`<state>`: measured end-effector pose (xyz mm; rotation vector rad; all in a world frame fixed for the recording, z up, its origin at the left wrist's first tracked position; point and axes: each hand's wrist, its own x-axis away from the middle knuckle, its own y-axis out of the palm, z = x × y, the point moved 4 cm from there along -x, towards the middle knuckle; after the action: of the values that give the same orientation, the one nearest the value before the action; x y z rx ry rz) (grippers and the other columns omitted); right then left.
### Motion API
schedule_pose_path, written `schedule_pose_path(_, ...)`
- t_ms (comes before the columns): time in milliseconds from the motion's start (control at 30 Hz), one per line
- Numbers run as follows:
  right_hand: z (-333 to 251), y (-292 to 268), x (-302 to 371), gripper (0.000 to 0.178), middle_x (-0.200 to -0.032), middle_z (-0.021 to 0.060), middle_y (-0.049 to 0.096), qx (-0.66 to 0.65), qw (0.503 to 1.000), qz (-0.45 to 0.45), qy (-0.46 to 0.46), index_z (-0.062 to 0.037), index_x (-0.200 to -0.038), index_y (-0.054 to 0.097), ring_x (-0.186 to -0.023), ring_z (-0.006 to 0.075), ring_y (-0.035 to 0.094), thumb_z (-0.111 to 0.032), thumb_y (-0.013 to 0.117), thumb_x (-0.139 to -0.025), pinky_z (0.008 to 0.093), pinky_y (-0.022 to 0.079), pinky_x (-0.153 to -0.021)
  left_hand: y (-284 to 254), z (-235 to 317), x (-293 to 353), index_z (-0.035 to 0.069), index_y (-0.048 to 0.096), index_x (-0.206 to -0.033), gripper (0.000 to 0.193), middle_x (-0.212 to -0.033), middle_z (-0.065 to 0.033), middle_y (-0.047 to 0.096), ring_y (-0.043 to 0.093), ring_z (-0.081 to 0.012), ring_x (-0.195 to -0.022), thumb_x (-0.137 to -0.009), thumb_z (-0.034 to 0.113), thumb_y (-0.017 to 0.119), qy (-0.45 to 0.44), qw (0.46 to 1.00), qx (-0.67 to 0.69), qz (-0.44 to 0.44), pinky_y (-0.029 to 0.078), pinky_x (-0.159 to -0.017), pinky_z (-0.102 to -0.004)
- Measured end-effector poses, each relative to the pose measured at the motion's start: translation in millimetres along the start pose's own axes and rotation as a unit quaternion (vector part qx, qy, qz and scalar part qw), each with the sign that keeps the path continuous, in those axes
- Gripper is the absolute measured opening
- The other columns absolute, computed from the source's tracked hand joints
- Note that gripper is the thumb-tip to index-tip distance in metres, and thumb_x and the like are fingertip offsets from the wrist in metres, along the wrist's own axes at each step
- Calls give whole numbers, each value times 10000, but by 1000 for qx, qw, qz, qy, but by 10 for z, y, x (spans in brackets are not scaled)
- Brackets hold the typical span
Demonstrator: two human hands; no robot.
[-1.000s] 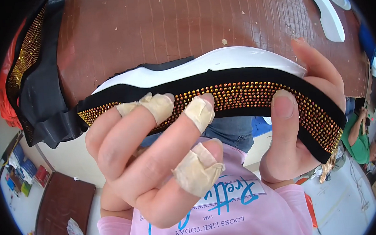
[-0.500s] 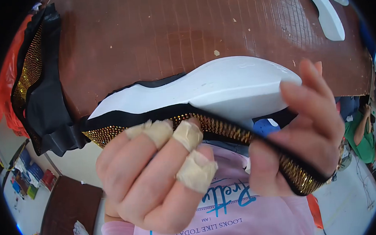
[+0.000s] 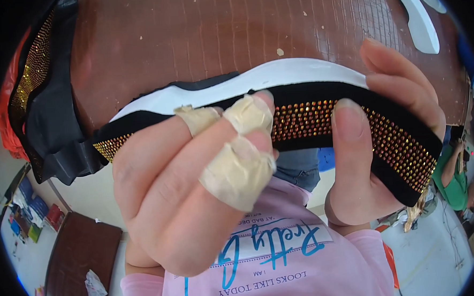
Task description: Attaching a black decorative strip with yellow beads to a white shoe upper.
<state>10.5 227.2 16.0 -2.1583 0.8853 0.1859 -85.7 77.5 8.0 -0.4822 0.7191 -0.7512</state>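
Observation:
A black strip set with rows of gold rhinestones [image 3: 305, 120] stretches along the near side of a white, curved, sole-shaped form [image 3: 297, 70] at the table's near edge. My left hand [image 3: 170, 194], with beige tape round several fingertips, is closed on the strip's middle, its fingers pressed over the stones. Farther right, my right hand [image 3: 351, 179] grips the strip, thumb on the stones and fingers behind it. The strip's right end bends down past that hand. Black material [image 3: 207, 83] shows along the form's far side. Strip and hands cover most of the form's near side.
Black pieces with gold stones [image 3: 37, 72] lie at the left edge of the brown table [image 3: 215, 31], beside a red plastic bag [image 3: 10, 130]. Another white curved piece [image 3: 421, 26] lies far right. A person in green [image 3: 453, 174] is beyond the right edge.
My right hand has turned the strip's stone side upward and raised it across the white form's near side. My left hand has shifted slightly along the strip; its fingers remain on it.

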Motion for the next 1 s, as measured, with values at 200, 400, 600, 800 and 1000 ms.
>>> schedule_pose_path(200, 52, 31, 9, 206, -1029, 161, 662, -54, 997, 43, -16, -5, -947, 620, -858, 211, 635, -63, 672, -756, 283, 503, -814, 37, -30, 0, -35, 536, -1122, 509, -1011, -157, 671, 655, -222, -833, -680, -28, 787, -15, 1000, 1, -11, 550, -742, -255)
schedule_pose_path(400, -1, -69, 25, 181, -995, 139, 679, -40, 998, 41, 29, -1, -954, 647, -776, 170, 635, -49, 650, -780, 228, 514, -719, 65, 13, 16, -43, 574, -1113, 522, -1012, -149, 673, 664, -215, -830, -650, -18, 812, -37, 998, -19, 41, 551, -766, -262)
schedule_pose_path(600, -32, -110, 65, 183, -969, 106, 687, -39, 997, 35, 50, -18, -972, 671, -750, 143, 634, -63, 656, -794, 209, 519, -679, 68, 93, 24, -41, 596, -1103, 502, -1016, -135, 676, 663, -201, -847, -651, -6, 812, 5, 997, -68, 33, 542, -778, -258)
schedule_pose_path(800, -41, 66, 78, 176, -944, 84, 692, -47, 993, 76, 72, -31, -981, 684, -765, 140, 639, -87, 662, -816, 214, 527, -698, -52, -20, 34, -25, 601, -1111, 504, -1028, -104, 681, 661, -197, -861, -650, -8, 804, 43, 990, -134, 19, 526, -806, -254)
schedule_pose_path(1000, -79, 124, 72, 171, -943, 80, 693, -47, 993, 100, 45, -33, -994, 685, -801, 154, 647, -96, 649, -838, 220, 530, -722, -127, -88, 83, -9, 605, -1119, 508, -1039, -72, 686, 660, -193, -876, -648, -10, 796, 74, 976, -206, 5, 510, -834, -250)
